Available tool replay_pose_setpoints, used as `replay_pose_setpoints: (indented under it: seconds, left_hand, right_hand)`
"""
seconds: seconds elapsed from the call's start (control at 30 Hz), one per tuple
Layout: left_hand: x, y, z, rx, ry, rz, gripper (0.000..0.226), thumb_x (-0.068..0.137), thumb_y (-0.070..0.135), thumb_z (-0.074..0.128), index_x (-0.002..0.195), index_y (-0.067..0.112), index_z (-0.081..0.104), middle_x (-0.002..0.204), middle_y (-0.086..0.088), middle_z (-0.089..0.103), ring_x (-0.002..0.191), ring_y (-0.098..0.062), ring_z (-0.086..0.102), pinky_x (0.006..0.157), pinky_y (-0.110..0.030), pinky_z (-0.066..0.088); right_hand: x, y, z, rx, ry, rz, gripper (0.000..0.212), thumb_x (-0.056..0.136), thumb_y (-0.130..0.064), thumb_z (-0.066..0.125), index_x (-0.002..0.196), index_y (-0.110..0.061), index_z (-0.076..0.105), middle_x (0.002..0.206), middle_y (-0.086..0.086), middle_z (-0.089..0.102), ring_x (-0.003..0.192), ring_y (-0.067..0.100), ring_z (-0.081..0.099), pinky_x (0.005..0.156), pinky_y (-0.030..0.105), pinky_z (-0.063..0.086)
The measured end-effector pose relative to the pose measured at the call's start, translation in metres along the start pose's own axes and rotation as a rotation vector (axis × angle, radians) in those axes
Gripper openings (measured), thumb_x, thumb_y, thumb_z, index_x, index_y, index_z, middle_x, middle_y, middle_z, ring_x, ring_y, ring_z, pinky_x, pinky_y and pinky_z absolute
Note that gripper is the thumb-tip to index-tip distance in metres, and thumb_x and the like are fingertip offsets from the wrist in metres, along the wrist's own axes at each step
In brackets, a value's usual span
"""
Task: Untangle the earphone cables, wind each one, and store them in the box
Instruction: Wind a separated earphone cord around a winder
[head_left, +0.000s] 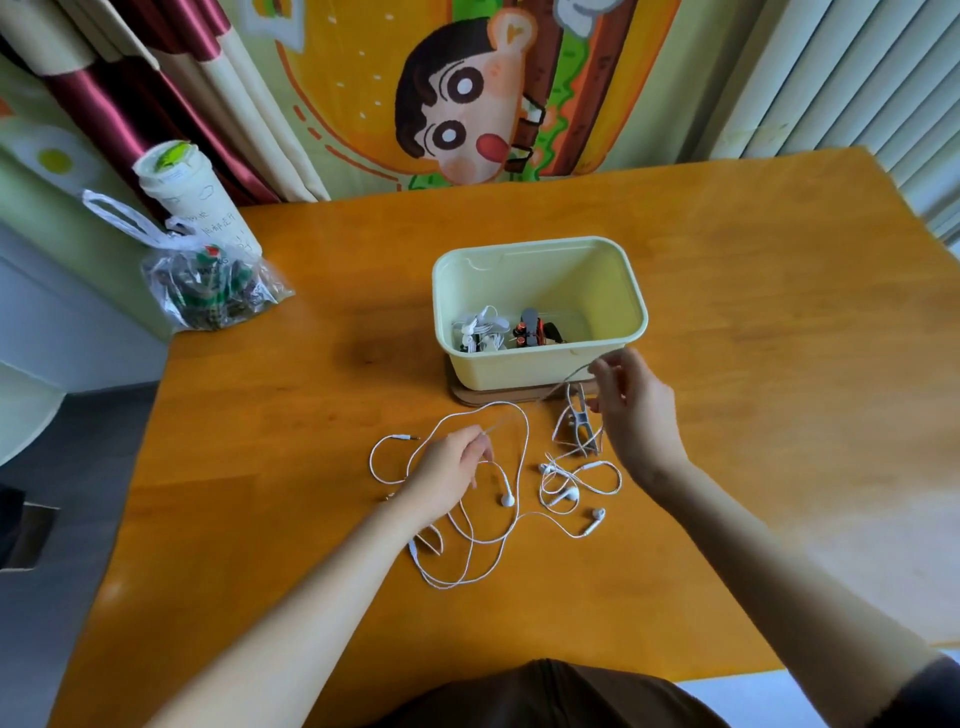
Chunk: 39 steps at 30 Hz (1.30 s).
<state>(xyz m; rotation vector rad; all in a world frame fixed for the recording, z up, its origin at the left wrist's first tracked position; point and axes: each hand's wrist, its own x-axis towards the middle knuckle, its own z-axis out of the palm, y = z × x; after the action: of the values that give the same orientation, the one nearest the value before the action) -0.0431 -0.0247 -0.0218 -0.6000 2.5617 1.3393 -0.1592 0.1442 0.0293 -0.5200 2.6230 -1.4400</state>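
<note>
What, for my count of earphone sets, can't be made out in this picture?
Head view, box: its near wall hides the lower part of the wound cables inside.
Left hand covers part of the white earphone cable it pinches, so strands cannot be traced.
Grey object beside the right hand: too small and blurred to name.
Plastic bag: crumpled film obscures its contents.

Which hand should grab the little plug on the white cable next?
Probably left: the left hand lies beside the plug, while the right hand is up by the box, pinching cable.
</note>
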Motion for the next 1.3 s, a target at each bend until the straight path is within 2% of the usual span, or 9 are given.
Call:
replay_pose_setpoints:
  seconds: [0.13, 0.2, 0.33, 0.43, 0.63, 0.77, 0.9, 1.13, 1.3]
  left_hand:
    - [-0.001, 0.014, -0.009, 0.004, 0.046, 0.014, 0.030, 0.103, 0.020, 0.036, 0.080, 0.024, 0.056, 0.068, 0.003, 0.050, 0.070, -0.018, 0.052, 0.066, -0.033, 0.043]
    - [0.001, 0.019, -0.013, 0.186, 0.083, 0.059, 0.015, 0.099, 0.024, 0.047, 0.104, 0.022, 0.061, 0.097, 0.002, 0.057, 0.098, -0.019, 0.055, 0.081, -0.029, 0.044]
    - [-0.004, 0.058, -0.014, 0.051, 0.095, 0.231, 0.068, 0.087, 0.025, 0.068, 0.145, 0.020, 0.033, 0.137, 0.007, 0.042, 0.128, -0.006, 0.035, 0.106, -0.019, 0.028]
    - [-0.006, 0.086, -0.008, -0.140, 0.093, 0.340, 0.060, 0.085, 0.012, 0.070, 0.138, 0.019, 0.042, 0.116, 0.007, 0.057, 0.114, -0.003, 0.051, 0.088, 0.000, 0.033]
    - [-0.011, 0.085, 0.009, -0.054, -0.006, 0.251, 0.047, 0.089, 0.024, 0.065, 0.132, 0.016, 0.046, 0.121, 0.002, 0.056, 0.110, -0.008, 0.051, 0.093, -0.022, 0.039]
    - [-0.015, 0.085, 0.026, -0.055, -0.124, 0.233, 0.010, 0.093, 0.022, 0.058, 0.095, 0.017, 0.067, 0.084, 0.010, 0.067, 0.083, 0.000, 0.060, 0.074, -0.009, 0.042]
    - [-0.016, 0.077, 0.022, -0.095, -0.080, 0.175, 0.014, 0.096, 0.020, 0.054, 0.084, 0.020, 0.060, 0.066, 0.007, 0.059, 0.067, -0.008, 0.059, 0.066, -0.014, 0.045]
    - [-0.016, 0.075, 0.002, -0.158, -0.021, 0.172, 0.009, 0.094, 0.013, 0.057, 0.089, 0.019, 0.061, 0.071, 0.004, 0.061, 0.061, -0.001, 0.056, 0.061, -0.010, 0.045]
    - [-0.014, 0.080, -0.004, -0.192, 0.038, 0.188, 0.004, 0.096, 0.014, 0.054, 0.096, 0.014, 0.058, 0.072, 0.004, 0.060, 0.060, -0.007, 0.054, 0.061, -0.015, 0.045]
  right_hand:
    - [0.005, -0.015, -0.021, -0.035, 0.067, -0.073, 0.017, 0.096, -0.025, 0.051, 0.089, -0.012, 0.059, 0.061, -0.007, 0.054, 0.050, 0.009, 0.048, 0.049, 0.030, 0.041]
    - [0.004, -0.018, -0.028, -0.084, 0.051, -0.095, 0.016, 0.095, -0.026, 0.054, 0.089, -0.013, 0.061, 0.061, -0.013, 0.051, 0.050, 0.005, 0.044, 0.048, 0.016, 0.032]
    - [-0.005, -0.026, -0.024, -0.159, -0.190, -0.154, 0.014, 0.092, -0.027, 0.058, 0.089, -0.017, 0.066, 0.071, -0.004, 0.063, 0.057, 0.005, 0.051, 0.054, 0.017, 0.037]
    - [-0.012, -0.037, -0.020, -0.128, -0.252, -0.206, 0.015, 0.092, -0.028, 0.059, 0.081, -0.018, 0.064, 0.066, -0.003, 0.063, 0.054, 0.002, 0.052, 0.052, 0.013, 0.037]
    - [-0.010, -0.052, -0.036, 0.060, -0.192, -0.122, 0.020, 0.095, -0.023, 0.054, 0.085, -0.008, 0.063, 0.058, 0.002, 0.063, 0.043, 0.009, 0.056, 0.050, 0.026, 0.050]
    - [-0.009, -0.058, -0.041, 0.091, -0.179, -0.131, 0.017, 0.096, -0.019, 0.052, 0.087, -0.007, 0.060, 0.057, 0.000, 0.063, 0.041, 0.012, 0.056, 0.046, 0.026, 0.051]
    - [0.003, -0.043, -0.051, -0.012, -0.031, -0.091, 0.012, 0.097, -0.015, 0.049, 0.090, -0.011, 0.058, 0.062, -0.002, 0.061, 0.037, 0.005, 0.050, 0.041, 0.011, 0.040]
    - [-0.010, -0.014, -0.042, -0.493, 0.023, -0.141, 0.029, 0.091, -0.005, 0.054, 0.119, -0.007, 0.055, 0.119, 0.016, 0.050, 0.107, 0.032, 0.044, 0.089, 0.036, 0.038]
    - [-0.035, -0.017, -0.014, -0.224, -0.150, -0.222, 0.020, 0.084, 0.003, 0.054, 0.103, -0.005, 0.057, 0.100, 0.008, 0.056, 0.084, 0.018, 0.051, 0.076, 0.037, 0.049]
